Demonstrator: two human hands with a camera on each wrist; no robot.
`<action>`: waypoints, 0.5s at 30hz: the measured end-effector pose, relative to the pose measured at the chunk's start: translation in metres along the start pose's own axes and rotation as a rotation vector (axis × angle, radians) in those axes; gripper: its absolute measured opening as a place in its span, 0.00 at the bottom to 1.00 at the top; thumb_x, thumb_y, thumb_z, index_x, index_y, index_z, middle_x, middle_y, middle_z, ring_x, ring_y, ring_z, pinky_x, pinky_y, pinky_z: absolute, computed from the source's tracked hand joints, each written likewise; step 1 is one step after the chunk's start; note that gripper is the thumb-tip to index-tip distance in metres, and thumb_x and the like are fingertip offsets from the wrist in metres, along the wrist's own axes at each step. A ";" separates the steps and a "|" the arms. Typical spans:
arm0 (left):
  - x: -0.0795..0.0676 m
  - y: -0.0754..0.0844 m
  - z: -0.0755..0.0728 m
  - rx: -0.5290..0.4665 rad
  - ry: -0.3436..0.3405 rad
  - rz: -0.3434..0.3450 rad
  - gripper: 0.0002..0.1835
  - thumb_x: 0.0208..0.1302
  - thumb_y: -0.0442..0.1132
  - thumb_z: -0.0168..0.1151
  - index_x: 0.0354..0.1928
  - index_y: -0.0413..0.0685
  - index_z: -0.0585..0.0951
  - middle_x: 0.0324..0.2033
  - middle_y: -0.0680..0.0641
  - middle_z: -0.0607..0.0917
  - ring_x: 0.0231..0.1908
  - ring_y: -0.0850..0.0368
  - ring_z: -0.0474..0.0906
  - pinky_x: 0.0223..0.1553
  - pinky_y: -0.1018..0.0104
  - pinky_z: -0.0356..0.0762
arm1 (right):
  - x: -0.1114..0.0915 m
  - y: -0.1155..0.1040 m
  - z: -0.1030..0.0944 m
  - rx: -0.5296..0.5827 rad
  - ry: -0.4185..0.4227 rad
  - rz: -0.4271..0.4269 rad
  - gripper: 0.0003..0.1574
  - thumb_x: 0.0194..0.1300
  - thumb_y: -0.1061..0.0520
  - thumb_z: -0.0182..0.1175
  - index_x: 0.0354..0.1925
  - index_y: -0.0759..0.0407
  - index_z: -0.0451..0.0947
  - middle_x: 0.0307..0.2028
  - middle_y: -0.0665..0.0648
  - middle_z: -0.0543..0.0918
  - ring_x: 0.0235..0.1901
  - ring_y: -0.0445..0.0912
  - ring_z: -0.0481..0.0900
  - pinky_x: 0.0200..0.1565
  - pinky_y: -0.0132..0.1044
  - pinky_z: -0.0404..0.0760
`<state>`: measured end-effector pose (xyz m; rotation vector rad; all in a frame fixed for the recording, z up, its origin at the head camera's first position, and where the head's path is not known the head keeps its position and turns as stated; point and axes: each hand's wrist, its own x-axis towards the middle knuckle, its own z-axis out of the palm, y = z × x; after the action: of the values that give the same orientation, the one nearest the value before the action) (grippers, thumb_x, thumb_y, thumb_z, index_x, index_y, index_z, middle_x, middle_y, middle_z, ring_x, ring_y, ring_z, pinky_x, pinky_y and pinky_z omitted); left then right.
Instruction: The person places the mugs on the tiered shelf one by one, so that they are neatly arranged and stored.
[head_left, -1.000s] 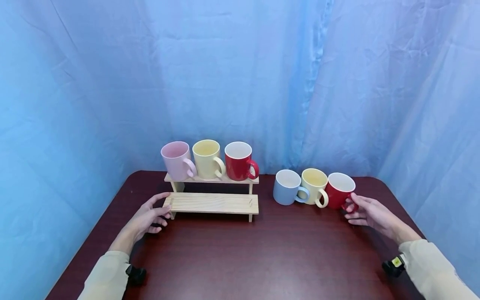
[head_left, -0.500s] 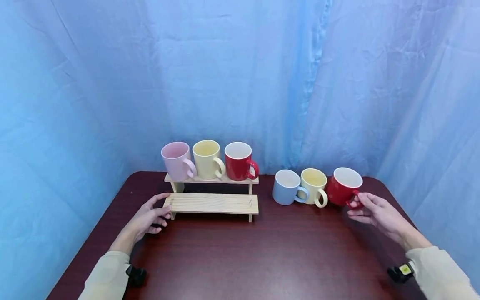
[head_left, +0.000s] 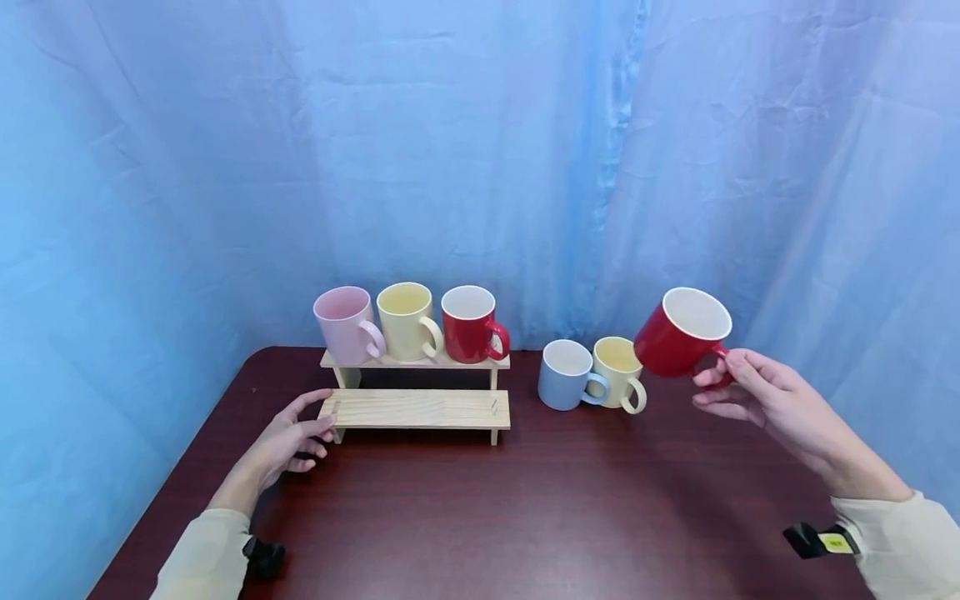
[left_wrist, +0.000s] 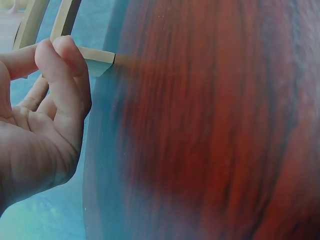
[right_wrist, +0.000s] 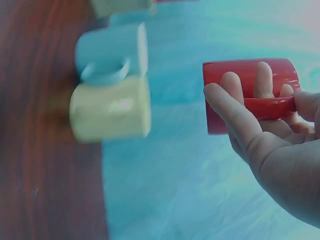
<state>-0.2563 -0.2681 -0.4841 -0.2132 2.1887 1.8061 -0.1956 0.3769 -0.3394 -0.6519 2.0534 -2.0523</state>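
Observation:
My right hand (head_left: 787, 408) grips a red mug (head_left: 675, 342) by its handle. The mug is off the table and tilted, its white inside showing in the head view; the right wrist view shows my fingers (right_wrist: 227, 107) at the handle and along its side. My left hand (head_left: 277, 446) holds the left end of a two-tier wooden rack (head_left: 420, 408), thumb and index finger spanning the lower board's end. On the upper board stand a pink mug (head_left: 341, 329), a yellow mug (head_left: 402, 325) and another red mug (head_left: 467, 329). The lower board bears nothing.
A light blue mug (head_left: 561, 379) and a second yellow mug (head_left: 613, 367) stand close together on the dark wooden table (head_left: 480, 517), right of the rack. Blue curtains (head_left: 465, 150) hang behind and beside the table.
My right hand has lifted the red mug off the table, away from the yellow mug beside it, and tilted it. My left hand stays at the rack's left end.

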 end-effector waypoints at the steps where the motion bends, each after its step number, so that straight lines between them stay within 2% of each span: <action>1: 0.000 0.000 -0.001 0.000 0.002 -0.002 0.35 0.73 0.48 0.62 0.76 0.64 0.59 0.36 0.45 0.81 0.26 0.55 0.79 0.24 0.64 0.80 | 0.003 -0.002 0.007 0.006 -0.004 -0.009 0.18 0.84 0.63 0.34 0.50 0.66 0.72 0.48 0.57 0.84 0.47 0.54 0.86 0.51 0.47 0.82; 4: 0.001 -0.001 -0.002 -0.001 0.001 -0.003 0.35 0.73 0.47 0.62 0.76 0.64 0.59 0.36 0.45 0.82 0.26 0.55 0.79 0.24 0.65 0.80 | 0.011 -0.007 0.026 0.023 -0.024 -0.045 0.18 0.84 0.63 0.33 0.49 0.67 0.71 0.47 0.58 0.84 0.47 0.55 0.86 0.52 0.48 0.82; 8: 0.001 -0.002 -0.001 -0.005 -0.011 -0.001 0.36 0.72 0.47 0.63 0.77 0.63 0.59 0.36 0.45 0.82 0.26 0.55 0.79 0.24 0.64 0.80 | 0.022 -0.009 0.048 -0.005 -0.061 -0.070 0.18 0.83 0.64 0.34 0.50 0.68 0.72 0.47 0.59 0.84 0.47 0.54 0.86 0.52 0.47 0.82; 15: 0.001 -0.001 -0.001 -0.009 -0.010 0.001 0.35 0.72 0.46 0.63 0.76 0.64 0.60 0.36 0.44 0.82 0.26 0.55 0.79 0.24 0.64 0.80 | 0.042 -0.008 0.082 -0.124 -0.086 0.004 0.18 0.84 0.60 0.39 0.55 0.74 0.68 0.45 0.60 0.83 0.44 0.56 0.86 0.50 0.48 0.84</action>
<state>-0.2569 -0.2689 -0.4857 -0.2050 2.1748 1.8145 -0.1978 0.2856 -0.3266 -0.7412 2.1434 -1.8724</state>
